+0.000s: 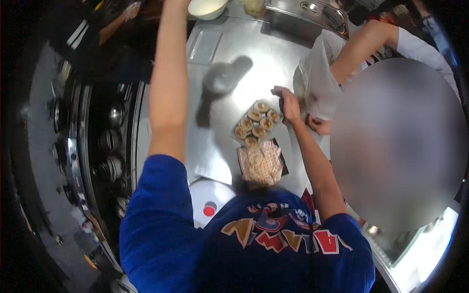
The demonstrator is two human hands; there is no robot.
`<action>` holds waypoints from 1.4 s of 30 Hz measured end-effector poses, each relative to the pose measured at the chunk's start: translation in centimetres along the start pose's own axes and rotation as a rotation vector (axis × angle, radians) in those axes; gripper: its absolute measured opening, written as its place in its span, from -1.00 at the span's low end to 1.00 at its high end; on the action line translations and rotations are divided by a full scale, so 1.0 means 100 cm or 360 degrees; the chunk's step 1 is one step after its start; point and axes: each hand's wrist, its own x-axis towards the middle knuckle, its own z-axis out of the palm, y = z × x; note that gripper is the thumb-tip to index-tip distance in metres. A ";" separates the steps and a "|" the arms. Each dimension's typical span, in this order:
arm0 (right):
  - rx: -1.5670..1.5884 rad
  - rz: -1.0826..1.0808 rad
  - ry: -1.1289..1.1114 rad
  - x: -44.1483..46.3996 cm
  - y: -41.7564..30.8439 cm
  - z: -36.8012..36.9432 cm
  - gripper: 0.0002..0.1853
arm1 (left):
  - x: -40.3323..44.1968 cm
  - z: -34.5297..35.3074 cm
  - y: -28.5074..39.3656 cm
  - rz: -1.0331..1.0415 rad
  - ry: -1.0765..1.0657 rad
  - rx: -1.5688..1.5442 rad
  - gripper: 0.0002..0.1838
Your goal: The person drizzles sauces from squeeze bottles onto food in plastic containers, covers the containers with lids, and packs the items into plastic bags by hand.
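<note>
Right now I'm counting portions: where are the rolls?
In the head view, the sliced rolls sit on the metal counter, left of the right hand, beyond the patterned bundle.

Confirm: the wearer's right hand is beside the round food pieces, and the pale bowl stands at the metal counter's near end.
Wrong end: the head view shows the pale bowl toward the far end of the metal counter. The right hand is beside the round food pieces.
</note>
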 end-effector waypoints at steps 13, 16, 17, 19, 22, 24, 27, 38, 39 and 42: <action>0.0178 -0.0225 -0.0363 -0.176 -0.166 0.005 -0.10 | -0.320 0.095 0.215 -0.1152 0.0003 -0.0009 -0.35; 0.0429 -0.0194 -0.0341 -0.198 -0.161 0.006 -0.11 | -0.337 0.112 0.242 -0.1179 0.0033 0.0083 -0.37; 0.0556 -0.0186 -0.0328 -0.203 -0.158 0.005 -0.13 | -0.341 0.118 0.248 -0.1179 0.0031 0.0125 -0.38; 0.0364 -0.0199 -0.0393 -0.212 -0.154 -0.005 -0.08 | -0.349 0.129 0.255 -0.1194 0.0075 0.0097 -0.39; 0.0343 -0.0163 -0.0429 -0.228 -0.134 -0.014 -0.10 | -0.366 0.145 0.261 -0.1224 0.0200 -0.0028 -0.36; 0.0350 -0.0123 -0.0425 -0.242 -0.131 -0.020 -0.12 | -0.363 0.154 0.275 -0.1214 0.0231 -0.0002 -0.31; 0.0260 -0.0135 -0.0428 -0.257 -0.131 -0.029 -0.08 | -0.379 0.167 0.285 -0.1245 0.0170 0.0079 -0.29; 0.1720 0.1107 -0.0729 -0.317 -0.052 -0.071 -0.16 | -0.461 0.232 0.256 -0.1236 0.0665 0.0330 -0.38; 0.2013 0.1103 -0.0924 -0.315 -0.060 -0.068 -0.12 | -0.455 0.235 0.252 -0.1151 0.0709 0.0241 -0.38; 0.2089 0.1146 -0.0280 -0.290 -0.092 -0.046 -0.15 | -0.450 0.233 0.248 -0.1128 0.0231 0.0229 -0.15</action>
